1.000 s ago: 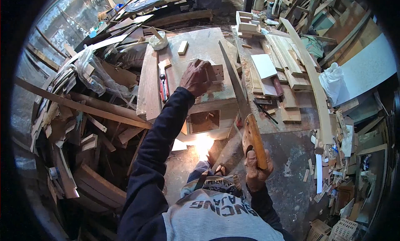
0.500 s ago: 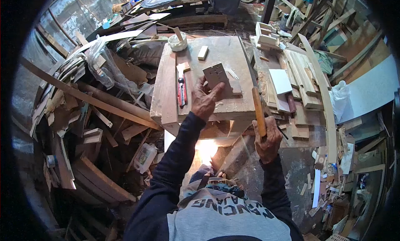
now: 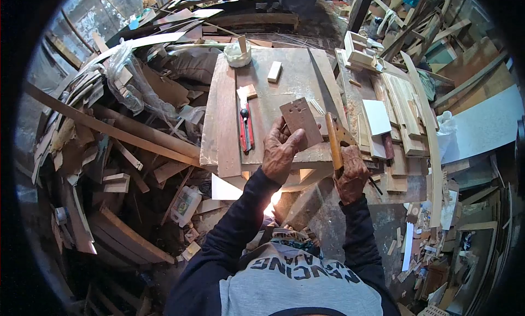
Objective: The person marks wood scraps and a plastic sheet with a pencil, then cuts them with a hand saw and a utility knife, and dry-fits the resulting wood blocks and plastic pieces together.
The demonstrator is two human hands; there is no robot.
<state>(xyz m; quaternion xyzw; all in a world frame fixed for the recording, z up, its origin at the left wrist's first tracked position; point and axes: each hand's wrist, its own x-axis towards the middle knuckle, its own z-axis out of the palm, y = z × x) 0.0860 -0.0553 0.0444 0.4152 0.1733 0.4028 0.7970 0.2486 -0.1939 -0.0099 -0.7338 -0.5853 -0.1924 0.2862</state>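
Note:
My left hand (image 3: 280, 152) grips a small brown wooden board (image 3: 301, 123) by its lower left edge, thumb on its face. Small holes and marks show near the board's top. My right hand (image 3: 351, 174) is wrapped round the wooden handle of a hand saw (image 3: 324, 85), whose dark blade points up and away over the workbench (image 3: 268, 108). The saw handle is just right of the board, with a narrow gap between them. A red utility knife (image 3: 246, 129) lies on the bench left of my left hand, below a small wood block (image 3: 249, 91).
A whitish bowl (image 3: 237, 56) with a stick in it and a pale wood block (image 3: 274, 72) sit on the bench's far part. Stacked planks (image 3: 404, 111) and a white panel (image 3: 376, 117) lie to the right. Scrap wood piles up at left; a bright light glows below the bench.
The board has moved right and slightly down in view with my left hand, and turned to show its face. The saw has tipped, so its blade is now seen lengthwise. The view has shifted slightly.

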